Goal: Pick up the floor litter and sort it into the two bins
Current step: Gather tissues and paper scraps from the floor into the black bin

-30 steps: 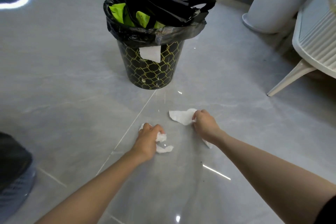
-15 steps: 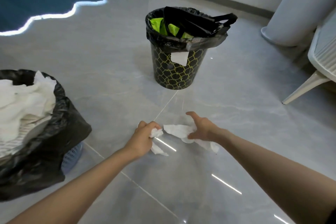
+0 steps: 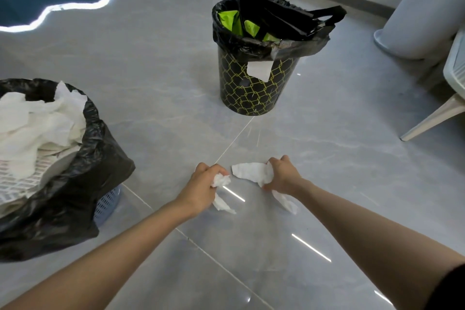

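Since a second ago both hands have come up off the floor with paper in them, and the view has swung left so the basket bin is now fully in frame. Landmark: patterned bin (image 3: 254, 88), black with gold lattice, black liner, green wrappers (image 3: 227, 20) and a black bag (image 3: 281, 19) inside, white label on its front.

I see my left hand (image 3: 201, 187) nearer me than that bin, fist closed around a crumpled tissue (image 3: 221, 180); a tail of it hangs down below the fist. Right hand (image 3: 283, 176) sits just right of the left, same range from the bin, clamped on a longer tissue strip (image 3: 249, 171) that sticks out toward the left hand and trails out below the palm. Hands are close but not touching.

Basket bin (image 3: 108, 205) is well left of the patterned bin, black liner (image 3: 75, 184) draped over, heaped with white tissue (image 3: 37, 123). White chair leg (image 3: 432, 121) stands to the right of the patterned bin.
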The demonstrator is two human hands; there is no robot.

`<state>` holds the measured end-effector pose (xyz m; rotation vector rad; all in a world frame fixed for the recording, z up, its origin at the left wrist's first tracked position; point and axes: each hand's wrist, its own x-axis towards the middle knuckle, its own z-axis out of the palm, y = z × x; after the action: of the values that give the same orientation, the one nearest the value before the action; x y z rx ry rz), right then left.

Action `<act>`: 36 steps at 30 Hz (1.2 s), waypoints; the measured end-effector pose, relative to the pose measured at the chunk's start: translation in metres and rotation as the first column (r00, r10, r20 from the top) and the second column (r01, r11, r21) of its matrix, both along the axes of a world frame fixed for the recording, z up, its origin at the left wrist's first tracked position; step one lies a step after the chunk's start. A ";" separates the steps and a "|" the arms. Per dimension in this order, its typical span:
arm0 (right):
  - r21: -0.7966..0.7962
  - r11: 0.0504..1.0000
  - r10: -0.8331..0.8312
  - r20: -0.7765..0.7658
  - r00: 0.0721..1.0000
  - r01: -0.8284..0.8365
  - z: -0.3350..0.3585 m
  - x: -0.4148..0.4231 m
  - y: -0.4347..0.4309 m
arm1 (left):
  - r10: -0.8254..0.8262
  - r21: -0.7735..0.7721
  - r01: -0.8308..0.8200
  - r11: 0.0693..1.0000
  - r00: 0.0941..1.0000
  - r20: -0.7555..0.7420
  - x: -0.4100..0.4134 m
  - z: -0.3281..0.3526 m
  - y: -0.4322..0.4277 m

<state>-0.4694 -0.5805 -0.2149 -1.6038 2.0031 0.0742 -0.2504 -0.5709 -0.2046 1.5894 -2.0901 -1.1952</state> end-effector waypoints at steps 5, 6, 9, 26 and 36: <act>-0.030 0.998 0.048 -0.005 0.999 -0.048 0.000 0.000 0.003 | 0.006 -0.017 -0.006 1.000 1.000 -0.015 0.003 0.007 0.001; -0.032 0.999 0.042 0.017 0.999 -0.042 0.001 -0.001 0.004 | 0.006 -0.025 -0.007 1.000 1.000 -0.021 0.003 0.009 0.000; -0.024 0.999 -0.024 0.120 0.992 0.027 0.007 -0.002 0.008 | 0.020 -0.048 -0.022 0.999 0.999 -0.039 0.006 0.020 0.001; -0.319 0.946 0.213 0.750 0.626 0.061 0.196 0.143 -0.040 | 0.296 -0.484 -0.409 0.774 0.909 -0.294 0.106 0.178 -0.027; -0.375 0.912 0.400 0.715 0.573 -0.169 0.222 0.296 -0.048 | 0.591 -0.509 -0.618 0.599 0.770 -0.240 0.218 0.197 0.015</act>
<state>-0.1736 -0.6283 0.0073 -1.6940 1.0699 -0.7026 -0.0321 -0.5562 -0.0073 1.7068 -1.4351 -0.3133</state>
